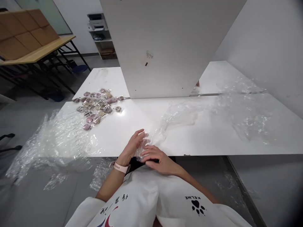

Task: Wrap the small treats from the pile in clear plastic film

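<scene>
Head view: a clear plastic bag (143, 145) is pinched between both hands at the near edge of the white table (189, 138). Left hand (132, 145) is cupped against its left side, right hand (157, 159) is laid over it from below-right, fingers (148, 154) curled on the film. More loose plastic film (180, 118) is trailed up-right from the grip; small wrapped packets (97, 105) are piled well up-left.
</scene>
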`<state>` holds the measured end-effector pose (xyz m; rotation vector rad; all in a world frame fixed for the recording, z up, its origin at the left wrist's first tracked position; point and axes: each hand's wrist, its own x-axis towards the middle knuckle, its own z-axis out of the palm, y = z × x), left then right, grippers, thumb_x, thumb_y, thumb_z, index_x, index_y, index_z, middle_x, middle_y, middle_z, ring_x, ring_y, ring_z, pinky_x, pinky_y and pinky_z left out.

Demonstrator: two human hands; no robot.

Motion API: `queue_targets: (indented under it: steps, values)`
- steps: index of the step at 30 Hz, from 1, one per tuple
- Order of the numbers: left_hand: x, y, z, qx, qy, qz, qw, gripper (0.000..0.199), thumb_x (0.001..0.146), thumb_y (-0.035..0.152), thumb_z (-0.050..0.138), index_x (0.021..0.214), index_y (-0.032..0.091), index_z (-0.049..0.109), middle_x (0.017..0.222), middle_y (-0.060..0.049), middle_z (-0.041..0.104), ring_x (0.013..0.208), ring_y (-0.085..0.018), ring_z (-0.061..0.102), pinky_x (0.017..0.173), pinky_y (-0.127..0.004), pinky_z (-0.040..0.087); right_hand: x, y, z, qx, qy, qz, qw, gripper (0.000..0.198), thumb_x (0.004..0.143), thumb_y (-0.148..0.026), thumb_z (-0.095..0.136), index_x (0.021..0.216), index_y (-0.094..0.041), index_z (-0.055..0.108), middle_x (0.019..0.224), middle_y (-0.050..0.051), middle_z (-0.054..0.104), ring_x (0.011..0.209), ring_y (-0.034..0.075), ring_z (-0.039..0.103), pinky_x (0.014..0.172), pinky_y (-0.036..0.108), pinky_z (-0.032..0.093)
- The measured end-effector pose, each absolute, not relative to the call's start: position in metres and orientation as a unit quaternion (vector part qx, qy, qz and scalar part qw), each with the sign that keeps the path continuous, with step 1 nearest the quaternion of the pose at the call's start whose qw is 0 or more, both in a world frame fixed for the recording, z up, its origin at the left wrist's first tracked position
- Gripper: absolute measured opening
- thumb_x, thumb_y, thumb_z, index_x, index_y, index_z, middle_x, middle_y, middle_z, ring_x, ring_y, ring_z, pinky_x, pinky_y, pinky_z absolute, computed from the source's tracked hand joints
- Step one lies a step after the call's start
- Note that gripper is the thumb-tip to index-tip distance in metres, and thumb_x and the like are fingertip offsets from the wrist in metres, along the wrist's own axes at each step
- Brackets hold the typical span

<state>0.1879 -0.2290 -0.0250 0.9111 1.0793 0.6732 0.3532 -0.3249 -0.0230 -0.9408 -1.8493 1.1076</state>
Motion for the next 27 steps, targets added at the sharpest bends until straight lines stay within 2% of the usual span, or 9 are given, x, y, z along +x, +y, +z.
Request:
queue_targets:
  steps: [2,4,6,8,11,14,18,22,27]
  values:
    - [0.175,-0.234,-0.027,0.418,0.482,0.309,0.706,0.065,0.072,0.046,0.080,0.127,0.020,0.057,0.110,-0.010,0.069,0.089,-0.018,0.067,0.080,-0.032,0.053,0.359,-0.333,-0.015,-0.335,-0.723,0.501,0.337,0.016,0.091,-0.036,0.063,0.101,-0.034,0.076,0.117,0.000,0.071,0.116,0.022,0.063,0.100,0.041,0.051]
    - [0.162,-0.240,-0.030,0.461,0.476,0.319,0.677,0.064,0.068,0.039,0.083,0.124,0.020,0.060,0.099,-0.006,0.068,0.084,-0.016,0.065,0.076,-0.030,0.051,0.377,-0.335,-0.016,-0.425,-0.655,0.483,0.397,0.019,0.091,-0.041,0.061,0.086,-0.029,0.075,0.098,0.003,0.073,0.091,0.021,0.068,0.083,0.036,0.056]
    - [0.153,-0.246,-0.030,0.533,0.475,0.352,0.606,0.050,0.074,0.035,0.078,0.119,0.021,0.063,0.091,-0.003,0.066,0.080,-0.015,0.061,0.075,-0.030,0.049,0.404,-0.327,-0.023,-0.590,-0.494,0.340,0.540,0.030,0.092,-0.048,0.055,0.078,-0.026,0.069,0.082,0.004,0.068,0.074,0.018,0.064,0.071,0.034,0.055]
    - [0.149,-0.252,-0.026,0.627,0.468,0.387,0.488,0.032,0.084,0.033,0.068,0.114,0.023,0.067,0.089,-0.004,0.065,0.082,-0.017,0.059,0.079,-0.034,0.048,0.436,-0.314,-0.032,-0.693,-0.314,0.177,0.625,0.034,0.093,-0.054,0.050,0.094,-0.024,0.067,0.091,0.006,0.067,0.076,0.018,0.063,0.068,0.033,0.054]
    - [0.149,-0.262,-0.012,0.767,0.404,0.345,0.360,0.023,0.093,0.031,0.054,0.106,0.027,0.073,0.089,-0.006,0.068,0.090,-0.022,0.058,0.090,-0.042,0.045,0.471,-0.295,-0.044,-0.750,-0.264,0.185,0.577,0.058,0.086,-0.057,0.058,0.134,-0.025,0.052,0.125,0.011,0.061,0.095,0.020,0.063,0.075,0.034,0.055]
    - [0.144,-0.267,0.007,0.838,0.282,0.211,0.418,0.021,0.091,0.035,0.060,0.105,0.029,0.075,0.089,-0.006,0.071,0.092,-0.023,0.060,0.097,-0.045,0.043,0.478,-0.293,-0.054,-0.747,-0.373,0.297,0.464,0.080,0.071,-0.049,0.076,0.143,-0.026,0.048,0.124,0.010,0.063,0.094,0.020,0.063,0.083,0.038,0.054]
    - [0.144,-0.248,0.012,0.736,0.321,0.178,0.569,0.035,0.088,0.047,0.063,0.115,0.025,0.070,0.105,-0.009,0.071,0.093,-0.023,0.066,0.085,-0.040,0.053,0.463,-0.303,-0.065,-0.671,-0.444,0.394,0.443,0.047,0.072,-0.041,0.074,0.114,-0.021,0.071,0.091,0.004,0.069,0.081,0.017,0.061,0.083,0.037,0.051]
    - [0.186,-0.215,-0.014,0.687,0.539,0.204,0.442,0.046,0.089,0.047,0.060,0.128,0.021,0.059,0.117,-0.014,0.067,0.090,-0.024,0.066,0.071,-0.037,0.054,0.452,-0.301,-0.069,-0.614,-0.448,0.417,0.499,0.024,0.068,-0.039,0.079,0.083,-0.020,0.074,0.088,0.004,0.069,0.087,0.019,0.062,0.083,0.035,0.051]
    - [0.220,-0.187,-0.033,0.781,0.500,0.069,0.367,0.011,0.086,0.023,0.056,0.083,0.020,0.066,0.082,-0.004,0.070,0.075,-0.019,0.064,0.067,-0.031,0.048,0.460,-0.296,-0.070,-0.585,-0.465,0.382,0.544,0.012,0.069,-0.031,0.077,0.069,-0.022,0.070,0.088,0.003,0.069,0.089,0.020,0.063,0.086,0.036,0.050]
